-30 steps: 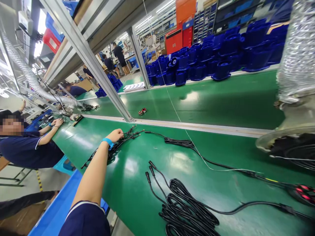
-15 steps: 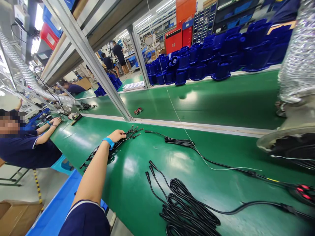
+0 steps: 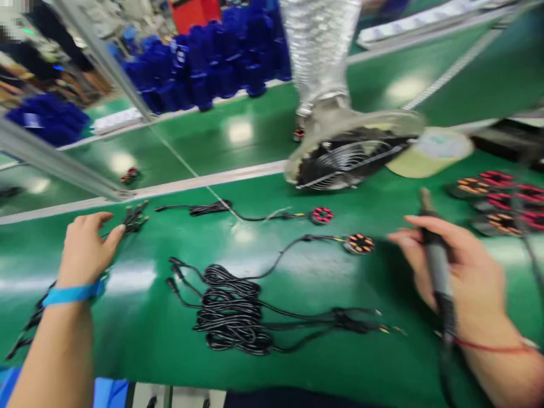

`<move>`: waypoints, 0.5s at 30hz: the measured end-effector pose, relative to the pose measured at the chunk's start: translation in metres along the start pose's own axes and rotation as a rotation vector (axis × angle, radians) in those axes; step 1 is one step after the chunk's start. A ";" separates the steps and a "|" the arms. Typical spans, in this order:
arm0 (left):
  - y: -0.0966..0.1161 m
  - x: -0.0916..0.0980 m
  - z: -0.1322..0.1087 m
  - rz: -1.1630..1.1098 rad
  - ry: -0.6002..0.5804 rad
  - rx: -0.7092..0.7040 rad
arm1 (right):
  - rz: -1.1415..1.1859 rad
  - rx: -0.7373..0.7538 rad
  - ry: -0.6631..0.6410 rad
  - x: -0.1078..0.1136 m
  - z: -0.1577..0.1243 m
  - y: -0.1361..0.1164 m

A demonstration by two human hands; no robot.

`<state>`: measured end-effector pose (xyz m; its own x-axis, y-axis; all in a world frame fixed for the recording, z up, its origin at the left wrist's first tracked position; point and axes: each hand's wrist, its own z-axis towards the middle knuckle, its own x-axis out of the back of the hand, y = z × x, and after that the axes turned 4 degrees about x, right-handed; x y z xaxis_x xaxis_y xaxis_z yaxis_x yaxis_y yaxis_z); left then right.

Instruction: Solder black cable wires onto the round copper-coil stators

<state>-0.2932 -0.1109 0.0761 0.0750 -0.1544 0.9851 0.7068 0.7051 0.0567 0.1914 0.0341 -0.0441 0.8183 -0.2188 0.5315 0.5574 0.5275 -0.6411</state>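
My left hand [image 3: 91,243], with a blue wristband, is over the left part of the bench, thumb and index finger apart. Just right of its thumb lie the tips of a bunch of short black wires [image 3: 135,220]. In my right hand [image 3: 463,272] is a soldering iron [image 3: 437,260], its tip pointing up and away. Between my hands lie several coiled black cables [image 3: 232,309] with stripped ends to the right. One cable runs to a round copper-wound coil [image 3: 359,243]. Behind, a thinner cable [image 3: 210,208] leads to a red-wound coil [image 3: 322,215].
A fume duct hood [image 3: 352,153] hangs low over the bench. More red and copper coils [image 3: 501,201] lie at the right, near a pale yellow disc [image 3: 433,153]. Dark blue plastic parts [image 3: 212,62] line the far side. A metal post [image 3: 63,164] stands at left.
The view has swung right and down, bringing my right hand with the soldering iron into sight. My left hand, earlier at the wire bunch, now has its thumb and finger apart.
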 end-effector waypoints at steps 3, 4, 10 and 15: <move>0.067 -0.002 -0.052 -0.305 -0.212 -0.514 | 0.099 0.011 0.035 0.001 0.003 0.002; 0.091 -0.004 -0.074 -0.359 -0.315 -0.716 | 0.109 0.020 0.031 0.002 0.005 0.000; 0.191 -0.019 -0.174 -0.164 -0.499 -1.281 | 0.183 -0.003 0.062 0.011 0.007 -0.010; 0.207 -0.031 -0.193 -0.055 -0.271 -1.243 | 0.252 -0.006 0.080 0.021 0.008 -0.015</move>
<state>-0.0132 -0.0938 0.0264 -0.0169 0.0864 0.9961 0.8959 -0.4411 0.0534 0.1990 0.0287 -0.0189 0.9398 -0.1450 0.3093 0.3350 0.5689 -0.7511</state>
